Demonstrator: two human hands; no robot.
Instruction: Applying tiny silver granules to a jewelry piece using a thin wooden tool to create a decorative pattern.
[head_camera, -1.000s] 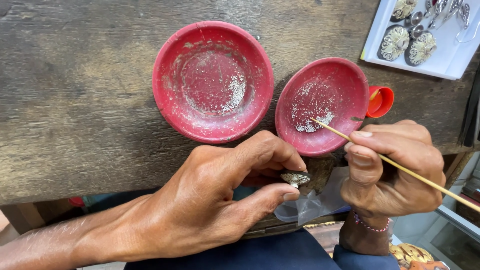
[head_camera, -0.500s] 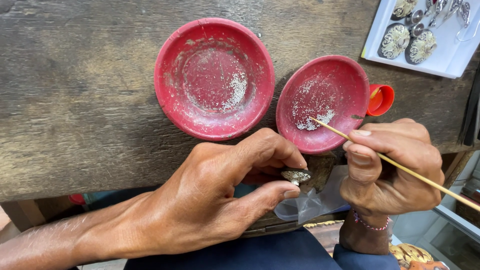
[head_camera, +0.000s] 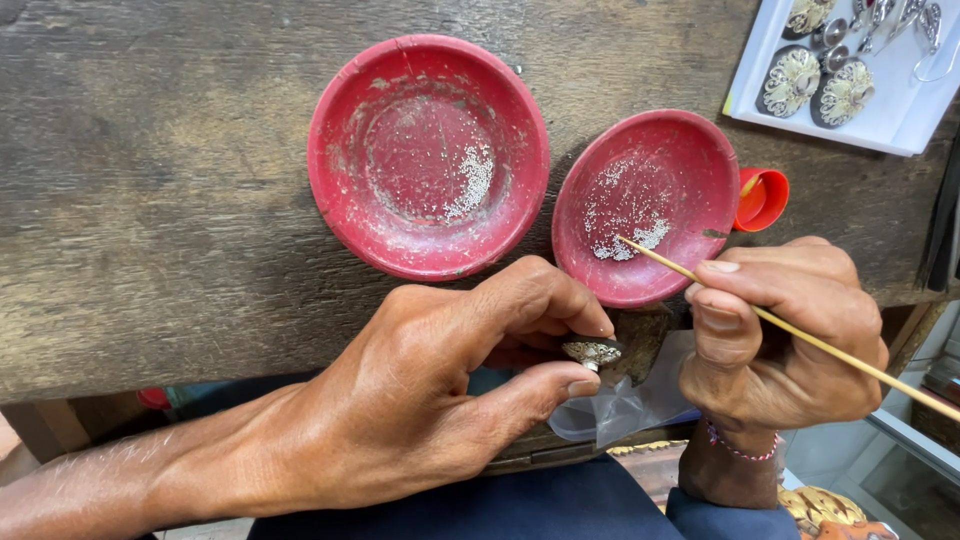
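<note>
My left hand (head_camera: 420, 400) sits at the near edge of the bench (head_camera: 150, 200), thumb and forefinger pinched shut on a small silver piece (head_camera: 591, 351), held just off the edge and over a bit of clear plastic (head_camera: 620, 410). Right hand (head_camera: 780, 340) is close beside it, fingers closed round a thin stick (head_camera: 800, 335). Stick's long axis runs diag., butt low right, tip up-left, and the tip lies in the small red dish (head_camera: 650, 200) at the pale grains (head_camera: 630, 240). That dish nearly touches the big red dish (head_camera: 428, 155) on its left; an orange cap (head_camera: 765, 198) sits tight against its right rim. White tray (head_camera: 880, 110) of silver ornaments far right, apart from the dishes. Open wood to the left of the big dish and along the near edge under my left wrist; btwn my two hands the gap is tight. Vs half a sec ago: hands, piece, stick and dishes about where they were, tip at the same spot in the grains. Piece lies roughly flat, long axis left-right; can't tell its face detail.
</note>
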